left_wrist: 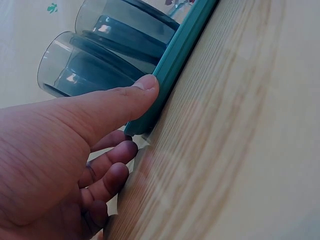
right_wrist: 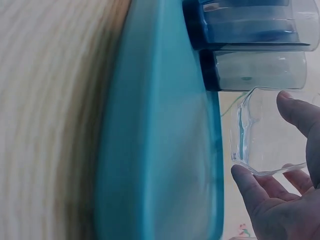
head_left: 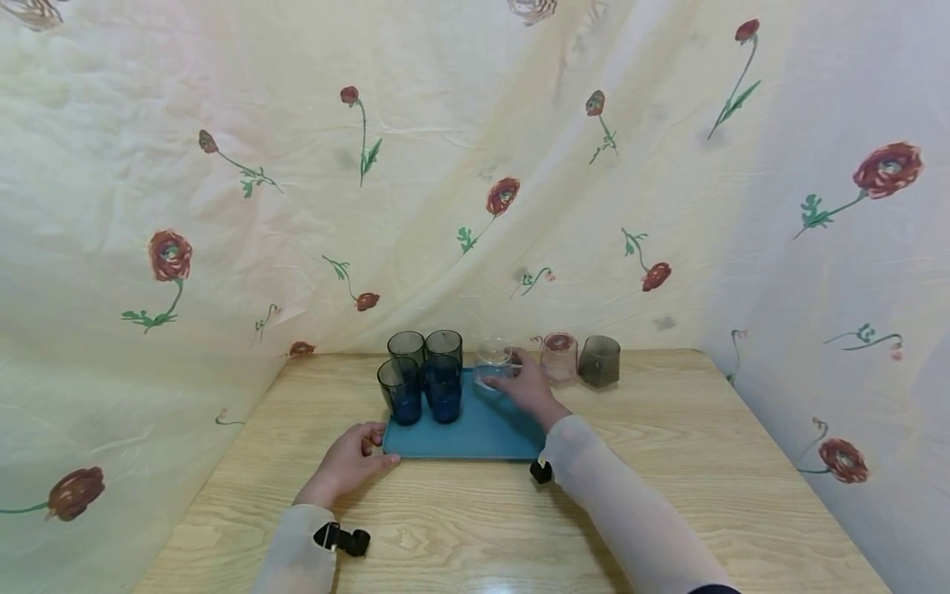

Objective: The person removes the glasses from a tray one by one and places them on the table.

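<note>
- The curtain (head_left: pixel 445 140) fills the whole back, red flowers scattered over pale cloth.
- Below it, the table (head_left: pixel 460 528), light wood with its grain showing.
- And there's the tray (head_left: pixel 482 441), blue, lying on the table toward its far end.
- Four dark glasses (head_left: pixel 445 400) stand upright on the tray's left part, two in front, two behind, packed close.
- Left hand (head_left: pixel 347 464) at the tray's near left corner: thumb on the rim, other fingers bent in at the side, gripping that corner.
- Right hand (head_left: pixel 530 388), and it has the clear glass (head_left: pixel 490 360)! Thumb on one side, fingers round the other, parted by the glass's width.
- That glass is at the tray's far edge, just right of the dark ones; whether its base touches, I cannot tell.
- Off the tray to the right, the grey glass (head_left: pixel 599 363) stands on the table, a second clear glass (head_left: pixel 558 369) just beside it.
- Smallest, a black strap (head_left: pixel 326 536) on the left sleeve (head_left: pixel 297 557).
</note>
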The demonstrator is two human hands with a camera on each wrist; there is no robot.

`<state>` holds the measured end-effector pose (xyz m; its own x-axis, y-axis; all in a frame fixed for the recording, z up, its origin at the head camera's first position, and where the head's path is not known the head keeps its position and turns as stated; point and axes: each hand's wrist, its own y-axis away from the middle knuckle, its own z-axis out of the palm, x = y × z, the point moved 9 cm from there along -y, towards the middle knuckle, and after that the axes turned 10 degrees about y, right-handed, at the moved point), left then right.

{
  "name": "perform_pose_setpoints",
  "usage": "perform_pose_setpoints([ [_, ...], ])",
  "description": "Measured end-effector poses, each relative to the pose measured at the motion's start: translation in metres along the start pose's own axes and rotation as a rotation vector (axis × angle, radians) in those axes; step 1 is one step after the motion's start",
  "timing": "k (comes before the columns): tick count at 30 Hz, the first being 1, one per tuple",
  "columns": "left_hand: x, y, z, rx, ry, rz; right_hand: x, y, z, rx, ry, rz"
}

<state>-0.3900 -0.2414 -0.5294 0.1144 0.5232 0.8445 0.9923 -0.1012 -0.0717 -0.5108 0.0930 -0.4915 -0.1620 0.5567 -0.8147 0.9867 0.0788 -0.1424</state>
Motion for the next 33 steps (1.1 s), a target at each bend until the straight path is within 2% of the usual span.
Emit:
perform_pose_setpoints([
  [22,-0.003,0.000,0.000,-0.002,-0.001,0.001,0.007,0.034,-0.044,0.075,-0.056,-0.026],
  [33,0.000,0.000,0.001,-0.002,0.004,0.007,0.026,0.052,-0.068,0.127,-0.042,0.000],
])
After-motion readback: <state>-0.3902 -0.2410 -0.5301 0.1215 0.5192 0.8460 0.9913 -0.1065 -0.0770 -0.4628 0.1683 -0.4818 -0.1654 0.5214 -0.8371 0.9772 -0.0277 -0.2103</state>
